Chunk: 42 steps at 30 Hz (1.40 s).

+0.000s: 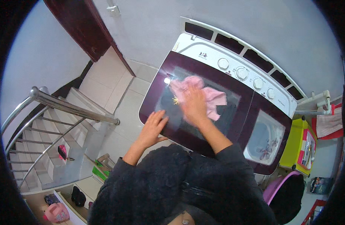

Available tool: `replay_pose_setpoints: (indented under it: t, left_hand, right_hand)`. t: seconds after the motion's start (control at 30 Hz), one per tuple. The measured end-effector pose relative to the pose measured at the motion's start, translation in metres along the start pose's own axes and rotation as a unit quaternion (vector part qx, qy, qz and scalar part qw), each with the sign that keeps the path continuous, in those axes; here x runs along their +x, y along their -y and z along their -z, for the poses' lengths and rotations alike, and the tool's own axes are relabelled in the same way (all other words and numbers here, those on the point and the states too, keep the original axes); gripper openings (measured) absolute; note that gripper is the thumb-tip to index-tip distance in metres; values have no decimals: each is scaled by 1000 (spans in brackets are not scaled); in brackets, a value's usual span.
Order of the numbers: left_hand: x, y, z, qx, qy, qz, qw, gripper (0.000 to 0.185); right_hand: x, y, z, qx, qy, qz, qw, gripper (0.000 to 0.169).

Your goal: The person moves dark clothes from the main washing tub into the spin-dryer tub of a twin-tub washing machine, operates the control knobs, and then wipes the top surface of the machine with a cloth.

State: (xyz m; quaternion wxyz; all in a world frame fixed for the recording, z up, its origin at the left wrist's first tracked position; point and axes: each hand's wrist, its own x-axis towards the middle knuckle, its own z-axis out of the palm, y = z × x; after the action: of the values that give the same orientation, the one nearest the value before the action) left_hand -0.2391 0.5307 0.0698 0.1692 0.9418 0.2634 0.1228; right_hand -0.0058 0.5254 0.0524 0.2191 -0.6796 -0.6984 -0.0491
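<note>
A twin-tub washing machine (166,67) with dark purple lids and a white knob panel (234,67) stands before me. On its larger lid, which is closed, lies a crumpled pink cloth (216,97). My right hand (193,104) presses flat on the cloth, slightly blurred; its fingertips are hard to make out. At the lid's near left edge is my left hand (154,128), fingers apart and holding nothing. The smaller lid (265,137) on the right has a clear window with a flower pattern.
A curved metal stair railing (74,108) and steps lie left. To the right are a yellow-green storage box (293,143), a purple basin (279,185) with dark contents, and a pipe with hanging cloths (329,122). A pink jug (57,212) stands lower left.
</note>
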Motion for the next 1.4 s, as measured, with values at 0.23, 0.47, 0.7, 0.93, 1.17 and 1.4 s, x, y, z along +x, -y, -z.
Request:
replay_pose_setpoints:
  t: [0.23, 0.47, 0.7, 0.93, 1.17, 1.4]
  left_hand:
    - [-21, 25, 4, 27, 4, 82, 996, 86]
    - [-22, 29, -5, 33, -17, 82, 996, 87]
    - [-23, 32, -4, 30, -16, 78, 996, 82]
    - [-27, 32, -20, 88, -1, 65, 994, 81]
    - [13, 15, -19, 147, 29, -136, 979, 63]
    - [28, 16, -5, 173, 42, -279, 944, 51]
  right_hand:
    - [27, -9, 1, 155, 110, 195, 962, 51]
    - [114, -52, -22, -53, -72, -72, 993, 51]
    - [104, 64, -77, 60, -16, 130, 990, 50]
    - [16, 54, -30, 209, 40, 156, 965, 55]
    - [-47, -117, 53, -17, -94, -184, 978, 53]
    - [-155, -193, 113, 73, -338, -295, 891, 29]
